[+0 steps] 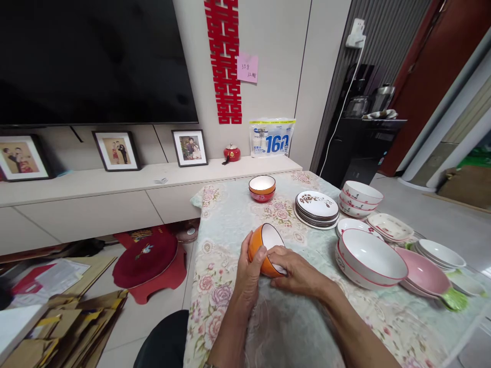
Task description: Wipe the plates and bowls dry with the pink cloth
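Note:
An orange bowl [256, 244] with a white inside and a dark rim is held tilted above the floral tablecloth. My left hand [248, 268] grips its outer left side, thumb toward the front. On the right, my right hand [293, 268] is closed over the rim, with fingers reaching inside; whether it holds one bowl or a second nested one I cannot tell. Beyond my hands stand two small stacked bowls, an orange bowl [262, 182] on a red bowl [262, 196]. To their right is a stack of plates [316, 205] with a brown flower pattern.
Large white bowls [372, 258], a pink dish [424, 271], small white bowls [441, 253], square dishes [390, 226] and stacked bowls [360, 197] crowd the table's right side. A red stool [148, 258] and flattened cardboard [72, 322] are on the floor to the left.

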`<state>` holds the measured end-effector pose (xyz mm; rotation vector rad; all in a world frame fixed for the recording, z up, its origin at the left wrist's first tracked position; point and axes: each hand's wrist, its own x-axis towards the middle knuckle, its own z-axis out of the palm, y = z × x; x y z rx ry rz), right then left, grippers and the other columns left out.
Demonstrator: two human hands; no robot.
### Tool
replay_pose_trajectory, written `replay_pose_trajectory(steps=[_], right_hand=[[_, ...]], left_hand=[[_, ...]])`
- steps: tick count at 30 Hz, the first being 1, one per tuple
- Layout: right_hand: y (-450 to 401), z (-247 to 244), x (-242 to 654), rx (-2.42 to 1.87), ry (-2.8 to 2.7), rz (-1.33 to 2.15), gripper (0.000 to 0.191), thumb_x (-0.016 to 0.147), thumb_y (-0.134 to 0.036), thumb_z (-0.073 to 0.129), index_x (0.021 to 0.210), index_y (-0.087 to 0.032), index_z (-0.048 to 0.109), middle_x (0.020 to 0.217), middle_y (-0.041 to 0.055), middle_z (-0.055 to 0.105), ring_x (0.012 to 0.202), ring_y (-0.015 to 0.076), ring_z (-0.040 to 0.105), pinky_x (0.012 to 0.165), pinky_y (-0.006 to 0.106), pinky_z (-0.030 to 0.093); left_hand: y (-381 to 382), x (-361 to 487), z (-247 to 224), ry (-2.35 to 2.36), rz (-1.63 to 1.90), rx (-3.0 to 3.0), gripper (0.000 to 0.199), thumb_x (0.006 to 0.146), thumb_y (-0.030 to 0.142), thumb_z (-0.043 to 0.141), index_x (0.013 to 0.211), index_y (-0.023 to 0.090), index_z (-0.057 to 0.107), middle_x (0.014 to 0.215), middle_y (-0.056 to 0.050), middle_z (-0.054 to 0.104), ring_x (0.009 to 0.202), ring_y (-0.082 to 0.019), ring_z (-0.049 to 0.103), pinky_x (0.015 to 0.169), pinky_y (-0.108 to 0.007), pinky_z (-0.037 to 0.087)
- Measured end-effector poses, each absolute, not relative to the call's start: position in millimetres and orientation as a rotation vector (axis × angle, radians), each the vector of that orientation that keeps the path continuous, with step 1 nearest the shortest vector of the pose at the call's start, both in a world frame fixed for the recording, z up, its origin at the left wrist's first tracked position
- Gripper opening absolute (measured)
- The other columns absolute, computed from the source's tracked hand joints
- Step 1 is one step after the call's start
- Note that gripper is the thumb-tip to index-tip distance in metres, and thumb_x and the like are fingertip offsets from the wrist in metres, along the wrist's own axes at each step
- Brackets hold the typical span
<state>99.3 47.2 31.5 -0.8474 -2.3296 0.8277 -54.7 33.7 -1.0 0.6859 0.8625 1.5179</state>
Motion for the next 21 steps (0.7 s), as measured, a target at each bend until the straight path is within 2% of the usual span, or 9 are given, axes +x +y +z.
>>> replay_pose_trajectory(steps=[4, 8, 12, 16, 18, 21], right_hand=[[46.5, 21.8, 89.2, -0.869, -2.236, 0.795, 0.013, 0.076, -0.014, 0.069, 0.084, -0.022, 0.063, 0.088, -0.0001, 0.063, 0.080, 0.0176, 0.056, 0.072, 0.026, 0.042], [44.3, 15.0, 77.7, -0.878, -1.864, 0.931, 0.020, 0.083, -0.019, 0.063, 0.103, -0.023, 0.065, 0.091, -0.0003, 0.063, 0.080, 0.0173, 0.057, 0.071, 0.025, 0.044], [47.4, 13.5, 79.6, -0.812, -1.992, 0.973, 0.028, 0.078, -0.010, 0.060, 0.104, -0.022, 0.061, 0.097, 0.0008, 0.061, 0.087, 0.0181, 0.057, 0.076, 0.026, 0.046], [51.8, 15.4, 89.2, -0.755, -2.328, 0.681, 0.041, 0.070, 0.003, 0.050, 0.101, -0.022, 0.061, 0.105, 0.0045, 0.063, 0.103, 0.0208, 0.057, 0.091, 0.032, 0.043], [51.8, 15.0, 91.7, -0.815, -2.377, 0.567, 0.034, 0.074, 0.002, 0.050, 0.096, -0.022, 0.061, 0.103, 0.0051, 0.064, 0.101, 0.0207, 0.057, 0.090, 0.033, 0.042], [49.9, 10.6, 89.5, -0.853, -2.339, 0.591, 0.018, 0.082, -0.007, 0.057, 0.093, -0.022, 0.059, 0.097, 0.0038, 0.063, 0.091, 0.0189, 0.057, 0.080, 0.029, 0.043]], left_hand=[[32.8, -49.8, -2.5, 0.870, 1.506, 0.655, 0.082, 0.078, 0.043, 0.076, 0.147, 0.025, 0.037, 0.147, -0.013, 0.051, 0.129, -0.030, 0.054, 0.104, -0.039, 0.046], [29.1, -40.3, -1.2, 0.852, 1.575, 0.750, 0.097, 0.067, 0.035, 0.085, 0.149, 0.025, 0.033, 0.148, -0.013, 0.049, 0.131, -0.032, 0.053, 0.105, -0.038, 0.046], [29.7, -42.1, 0.5, 0.846, 1.599, 0.745, 0.085, 0.072, 0.034, 0.081, 0.146, 0.025, 0.040, 0.148, -0.012, 0.050, 0.135, -0.031, 0.049, 0.108, -0.038, 0.043], [32.8, -49.2, 1.1, 0.806, 1.567, 0.714, 0.080, 0.075, 0.036, 0.079, 0.146, 0.025, 0.042, 0.150, -0.011, 0.049, 0.137, -0.030, 0.046, 0.112, -0.038, 0.038], [33.5, -50.2, 0.8, 0.835, 1.545, 0.701, 0.080, 0.077, 0.038, 0.078, 0.147, 0.025, 0.041, 0.151, -0.011, 0.047, 0.138, -0.030, 0.045, 0.113, -0.040, 0.037], [33.5, -48.8, -2.0, 0.892, 1.533, 0.709, 0.084, 0.079, 0.041, 0.075, 0.150, 0.026, 0.034, 0.155, -0.012, 0.042, 0.140, -0.029, 0.043, 0.115, -0.039, 0.035]])
